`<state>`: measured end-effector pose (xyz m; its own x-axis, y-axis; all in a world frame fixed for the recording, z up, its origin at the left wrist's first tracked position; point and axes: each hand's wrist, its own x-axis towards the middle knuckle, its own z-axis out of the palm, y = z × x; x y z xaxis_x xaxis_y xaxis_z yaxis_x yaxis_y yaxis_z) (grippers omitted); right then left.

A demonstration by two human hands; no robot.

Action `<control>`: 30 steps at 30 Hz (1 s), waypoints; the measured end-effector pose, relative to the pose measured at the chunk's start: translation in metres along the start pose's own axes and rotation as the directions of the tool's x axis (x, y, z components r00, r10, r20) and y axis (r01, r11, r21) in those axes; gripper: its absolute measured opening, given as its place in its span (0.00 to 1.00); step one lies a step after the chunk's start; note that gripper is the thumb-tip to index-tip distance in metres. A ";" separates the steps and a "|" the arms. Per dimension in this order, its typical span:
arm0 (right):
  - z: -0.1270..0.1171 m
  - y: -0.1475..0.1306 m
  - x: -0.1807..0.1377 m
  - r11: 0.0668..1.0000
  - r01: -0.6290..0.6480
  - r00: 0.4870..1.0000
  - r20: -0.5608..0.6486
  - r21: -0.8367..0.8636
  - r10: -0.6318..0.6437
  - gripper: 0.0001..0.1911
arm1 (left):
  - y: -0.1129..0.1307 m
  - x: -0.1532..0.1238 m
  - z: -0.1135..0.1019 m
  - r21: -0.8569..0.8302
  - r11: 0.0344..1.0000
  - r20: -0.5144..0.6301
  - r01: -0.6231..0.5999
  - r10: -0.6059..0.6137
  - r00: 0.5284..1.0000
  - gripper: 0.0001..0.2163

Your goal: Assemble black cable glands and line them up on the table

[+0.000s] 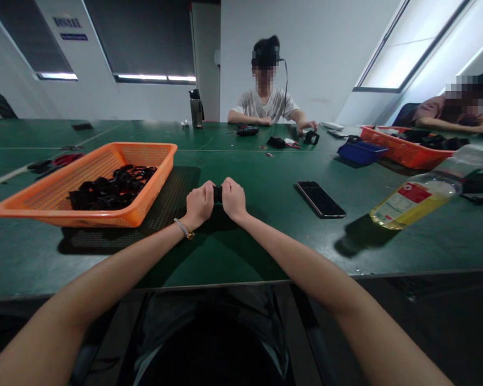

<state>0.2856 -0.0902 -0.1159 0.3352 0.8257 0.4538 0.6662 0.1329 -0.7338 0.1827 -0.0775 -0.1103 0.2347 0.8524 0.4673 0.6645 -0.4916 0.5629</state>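
Both of my hands meet over the green table (257, 236), gripping one small black part (218, 194) between them. My left hand (200, 205) is closed on its left side, with a bracelet at the wrist. Closed on the part's right side is my right hand (233, 199). The fingers cover most of the part, so its exact kind is hidden. Left of my hands stands an orange basket (167, 161) holding several black plastic pieces (112, 187).
To the right lie a phone (320, 199) and a bottle of yellow liquid (412, 201). Farther off are a blue tray (361, 151), another orange basket (406, 151) and a dark flask (196, 110). A person (265, 102) sits opposite, one hand by a black piece (311, 138); another person sits far right.
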 end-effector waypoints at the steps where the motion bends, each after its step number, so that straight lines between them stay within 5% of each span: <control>1: -0.001 0.001 0.001 0.999 0.041 0.999 -0.007 -0.011 -0.041 0.14 | 0.000 0.000 0.001 -0.034 0.999 0.001 0.013 -0.013 1.000 0.17; 8: -0.017 0.012 0.006 0.933 0.355 0.935 0.028 -0.056 -0.354 0.07 | 0.000 0.004 0.016 -0.253 0.953 0.095 0.167 -0.148 0.984 0.19; 13: -0.018 0.014 0.005 0.906 0.417 0.909 0.018 -0.070 -0.417 0.07 | 0.002 0.002 0.017 -0.226 0.950 0.112 0.218 -0.197 0.974 0.20; 30: -0.006 -0.005 -0.010 0.998 0.059 0.993 -0.100 0.031 -0.056 0.12 | 0.006 -0.002 0.001 0.224 0.974 0.035 0.029 -0.038 0.999 0.20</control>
<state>0.2833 -0.1027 -0.1142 0.3622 0.7582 0.5421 0.6640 0.1983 -0.7209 0.1867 -0.0822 -0.1081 0.2345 0.8760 0.4214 0.8131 -0.4143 0.4089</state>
